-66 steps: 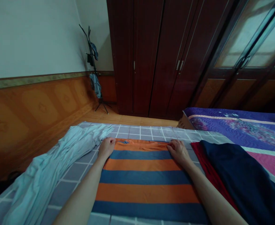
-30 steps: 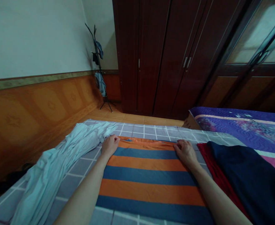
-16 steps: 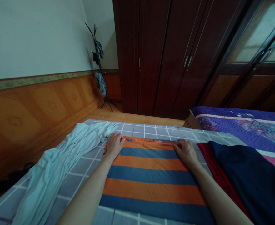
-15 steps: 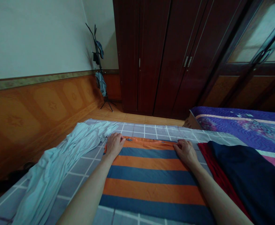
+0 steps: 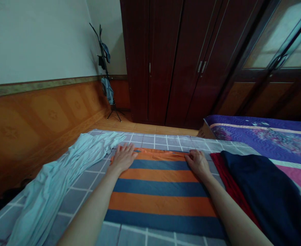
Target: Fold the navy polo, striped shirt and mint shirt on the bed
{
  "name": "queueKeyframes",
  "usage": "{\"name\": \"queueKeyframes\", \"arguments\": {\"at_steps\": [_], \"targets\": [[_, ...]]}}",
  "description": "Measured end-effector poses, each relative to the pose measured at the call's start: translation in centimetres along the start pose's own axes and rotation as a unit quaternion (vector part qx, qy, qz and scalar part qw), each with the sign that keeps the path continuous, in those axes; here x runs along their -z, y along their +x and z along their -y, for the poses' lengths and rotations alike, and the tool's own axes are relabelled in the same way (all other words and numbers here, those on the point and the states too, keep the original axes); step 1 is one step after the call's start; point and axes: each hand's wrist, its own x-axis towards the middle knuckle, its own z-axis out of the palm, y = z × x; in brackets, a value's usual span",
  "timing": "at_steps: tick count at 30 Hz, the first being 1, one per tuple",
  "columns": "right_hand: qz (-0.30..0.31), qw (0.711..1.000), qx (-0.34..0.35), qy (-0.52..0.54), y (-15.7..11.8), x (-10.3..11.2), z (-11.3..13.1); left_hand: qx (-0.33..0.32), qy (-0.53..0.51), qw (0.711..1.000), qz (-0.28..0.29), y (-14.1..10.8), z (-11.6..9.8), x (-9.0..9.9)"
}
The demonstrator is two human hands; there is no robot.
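Observation:
An orange and blue-grey striped shirt point(image 5: 163, 204) lies flat on the bed in front of me, folded to a rectangle, its collar at the far edge. My left hand point(image 5: 124, 158) rests on the far left corner of the shirt, fingers stretched out and a little apart. At the far right corner, my right hand point(image 5: 198, 162) has its fingers bent in and pinched on the shirt's edge. A crumpled pale mint garment point(image 5: 60, 176) lies left of the shirt. To the right are a folded navy garment point(image 5: 258, 184) and a dark red one point(image 5: 234, 186).
The bed carries a grey sheet with white grid lines point(image 5: 137, 235). Beyond it stand a dark red wardrobe point(image 5: 163, 68) and a black coat rack point(image 5: 105, 61) with items hanging. A second bed with a purple floral cover point(image 5: 243, 128) is at the right.
My left hand's fingers have straightened out from a pinch on the shirt's corner and now lie on it. My right hand stays at its corner. The view has shifted slightly.

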Motion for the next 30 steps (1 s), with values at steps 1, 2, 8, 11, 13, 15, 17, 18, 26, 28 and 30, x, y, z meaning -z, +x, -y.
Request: {"name": "queueKeyframes", "arguments": {"at_steps": [1, 2, 8, 11, 13, 15, 17, 18, 26, 28, 30], "targets": [[0.000, 1.000, -0.001, -0.001, 0.0, 0.0, 0.0, 0.030, 0.007, 0.999, -0.013, 0.0, 0.5, 0.0], [0.001, 1.000, -0.003, -0.001, 0.0, -0.1, 0.0, 0.051, 0.012, 0.998, -0.025, 0.0, 0.9, 0.1], [-0.002, 1.000, -0.007, -0.003, -0.1, 0.4, 0.5, -0.070, -0.026, 0.996, 0.047, 0.0, -0.5, 0.1], [-0.006, 1.000, -0.006, -0.005, 0.0, 1.4, 1.1, -0.026, -0.004, 1.000, 0.014, -0.1, -1.4, 0.3], [-0.011, 1.000, 0.004, -0.005, 0.1, 2.1, 2.1, -0.046, -0.019, 0.999, -0.019, -0.3, -2.2, 0.7], [0.000, 0.999, 0.036, 0.002, 0.1, 2.6, 3.5, -0.111, -0.054, 0.992, -0.007, -0.6, -3.3, 1.0], [0.041, 0.995, 0.092, 0.015, -0.2, 2.6, 5.1, -0.170, -0.081, 0.981, 0.039, -1.0, -4.4, 0.7], [0.068, 0.990, 0.121, 0.021, -0.5, 2.5, 5.8, -0.185, -0.082, 0.977, 0.059, -1.1, -4.7, 0.5], [0.153, 0.983, 0.093, -0.031, -1.5, 1.4, 5.6, -0.026, 0.016, 0.997, 0.064, -1.5, -2.0, -0.5], [0.157, 0.983, 0.082, -0.047, -1.4, 1.5, 5.4, -0.071, 0.013, 0.995, 0.073, -2.2, -2.0, -0.3], [0.160, 0.982, 0.074, -0.061, -1.4, 1.5, 5.3, -0.126, 0.007, 0.988, 0.090, -3.1, -2.0, 0.0]]}}
